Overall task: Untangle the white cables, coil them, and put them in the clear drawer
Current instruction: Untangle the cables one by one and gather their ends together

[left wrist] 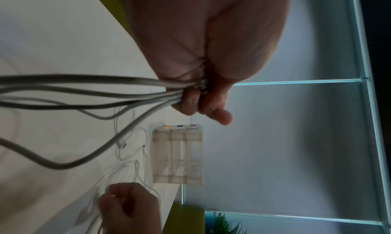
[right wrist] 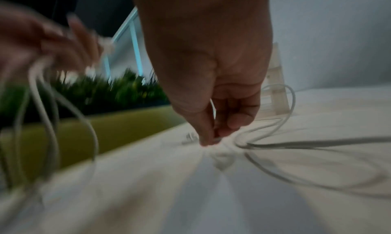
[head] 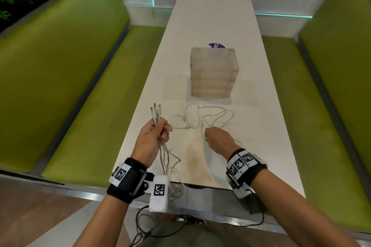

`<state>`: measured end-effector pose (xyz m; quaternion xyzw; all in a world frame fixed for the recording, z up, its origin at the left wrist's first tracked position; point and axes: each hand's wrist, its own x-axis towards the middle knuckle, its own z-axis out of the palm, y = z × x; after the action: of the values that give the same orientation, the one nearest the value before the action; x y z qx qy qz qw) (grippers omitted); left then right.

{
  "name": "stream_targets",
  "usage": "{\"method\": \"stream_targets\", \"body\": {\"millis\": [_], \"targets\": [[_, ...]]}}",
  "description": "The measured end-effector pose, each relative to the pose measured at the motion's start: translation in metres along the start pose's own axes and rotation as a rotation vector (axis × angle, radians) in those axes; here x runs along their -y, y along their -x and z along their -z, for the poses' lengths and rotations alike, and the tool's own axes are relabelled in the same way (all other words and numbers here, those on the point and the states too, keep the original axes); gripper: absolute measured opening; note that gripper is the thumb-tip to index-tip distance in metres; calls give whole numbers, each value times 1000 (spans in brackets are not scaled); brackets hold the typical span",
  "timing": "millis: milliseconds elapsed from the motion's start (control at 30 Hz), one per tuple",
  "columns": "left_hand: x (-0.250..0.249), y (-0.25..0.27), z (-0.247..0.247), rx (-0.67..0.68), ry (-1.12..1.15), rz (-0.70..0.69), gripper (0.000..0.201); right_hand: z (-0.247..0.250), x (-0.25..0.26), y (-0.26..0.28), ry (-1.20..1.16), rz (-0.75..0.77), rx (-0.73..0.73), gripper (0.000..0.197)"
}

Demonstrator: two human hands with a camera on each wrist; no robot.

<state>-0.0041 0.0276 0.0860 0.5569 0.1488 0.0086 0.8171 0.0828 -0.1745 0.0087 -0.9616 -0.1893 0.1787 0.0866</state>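
My left hand (head: 156, 132) is raised over the table's near left and grips a bunch of white cables (head: 155, 113) just below their plugs, which stick up; the strands hang down past the wrist. In the left wrist view the fingers (left wrist: 190, 103) curl round that bundle (left wrist: 105, 93). My right hand (head: 212, 135) pinches a strand of the loose white cable tangle (head: 202, 118) lying on the table; its fingertips (right wrist: 208, 137) meet on the cable (right wrist: 275, 144). The clear drawer unit (head: 212, 72) stands shut behind the tangle.
The white table (head: 210, 17) is narrow and runs away from me. Green benches (head: 80, 86) flank it on both sides. A purple sticker (head: 215, 45) shows behind the drawer unit. Cable ends dangle over the table's near edge (head: 176, 190).
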Motion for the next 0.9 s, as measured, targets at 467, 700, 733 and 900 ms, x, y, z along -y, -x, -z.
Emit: {"method": "stream_targets", "body": {"millis": [467, 700, 733, 900], "targets": [[13, -3, -23, 103, 42, -24, 27, 41, 52, 67, -771, 286, -378, 9], [15, 2, -26, 97, 88, -16, 33, 31, 58, 71, -759, 319, -508, 18], [15, 3, -26, 108, 95, -12, 31, 30, 59, 71, -753, 323, -501, 19], [14, 7, -26, 149, 131, -13, 30, 32, 63, 71, -859, 310, -453, 12]]}}
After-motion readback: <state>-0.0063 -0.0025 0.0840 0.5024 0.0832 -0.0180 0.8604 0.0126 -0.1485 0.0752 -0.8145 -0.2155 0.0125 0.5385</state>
